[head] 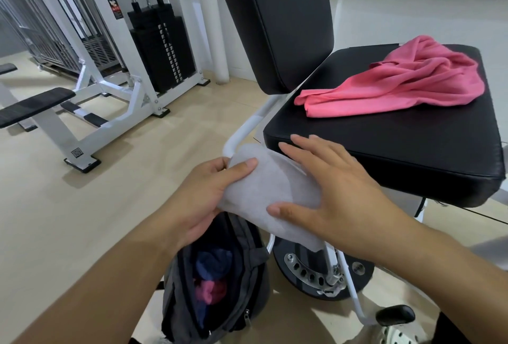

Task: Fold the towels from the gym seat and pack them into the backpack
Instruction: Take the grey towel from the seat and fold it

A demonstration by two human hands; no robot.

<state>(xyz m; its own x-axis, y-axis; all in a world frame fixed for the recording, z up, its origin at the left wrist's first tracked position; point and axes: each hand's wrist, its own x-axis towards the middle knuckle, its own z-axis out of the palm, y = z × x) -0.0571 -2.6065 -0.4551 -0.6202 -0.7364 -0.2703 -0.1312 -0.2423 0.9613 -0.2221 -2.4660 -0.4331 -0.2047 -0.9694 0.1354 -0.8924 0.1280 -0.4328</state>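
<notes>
At the bottom centre of the frame the backpack (220, 288) stands on the floor with its top open; inside it a dark blue cloth and a pink cloth are visible. Just above the opening, in the middle of the frame, both hands hold a folded grey towel (269, 195). The left hand (203, 200) grips the left end of the towel, its thumb on top and the fingers curled under the cloth. The right hand (330, 192) lies on the right side of the towel with the fingers (302, 148) straight and spread, the thumb pressing on the lower edge; it does not clench. The tips of these fingers reach to the front edge of the black gym seat (398, 151), at the right of the frame. Further back on the seat, at the upper right, a pink towel (398, 82) lies crumpled and not folded. Behind the seat the black backrest (275, 19) rises at the top centre. At the upper left of the frame a white weight machine (154, 49) with a black weight stack stands on the beige floor.
</notes>
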